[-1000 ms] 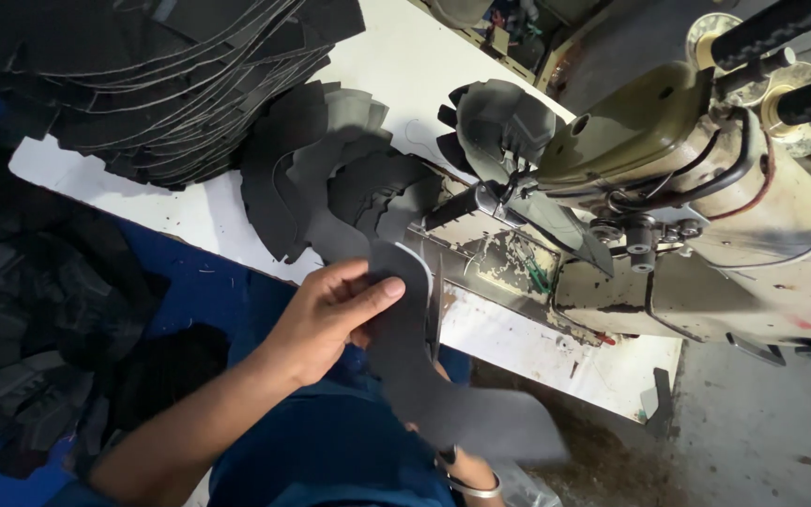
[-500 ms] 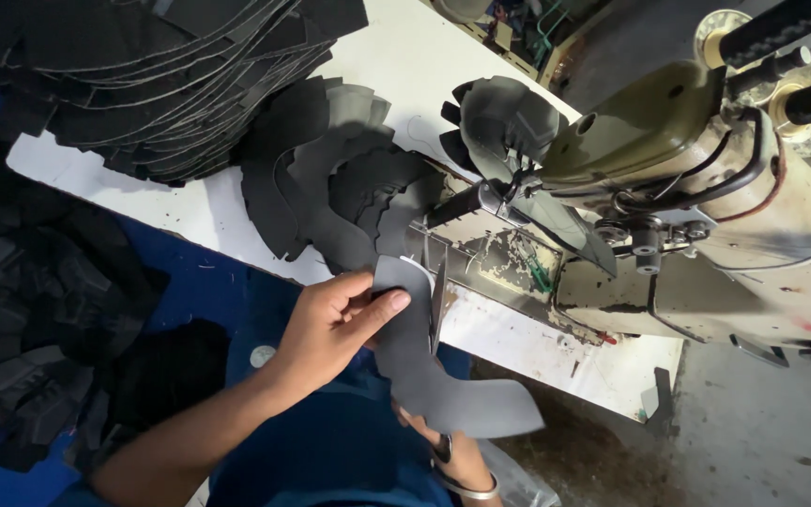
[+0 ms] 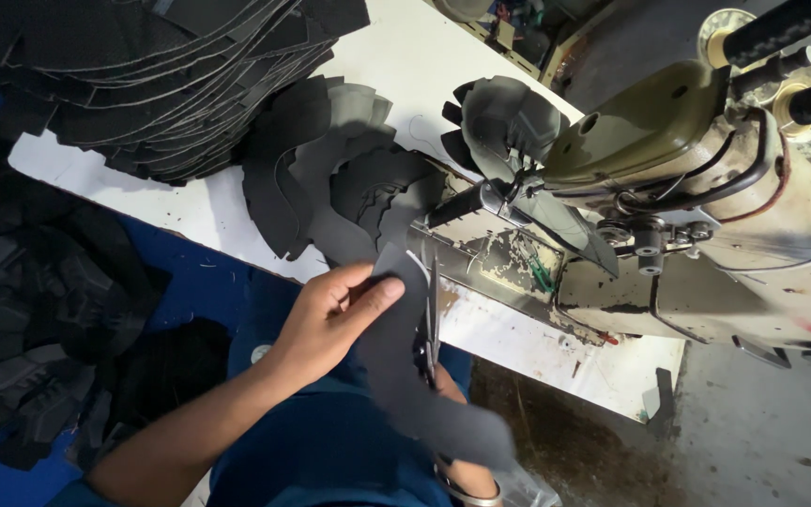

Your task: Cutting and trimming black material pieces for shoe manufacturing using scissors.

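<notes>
While the left hand (image 3: 335, 314) pinched the top of a limp, thin dark fabric piece (image 3: 405, 376) at lower centre of the frame, it looked light and floppy, best gripped at an edge; right hand (image 3: 457, 465) beneath, grip unclear.

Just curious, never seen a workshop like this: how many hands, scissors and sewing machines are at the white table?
Bare hands: 2, left hand, right hand
Slim metal scissors: 1
Worn cream sewing machine: 1
Total: 4
</notes>
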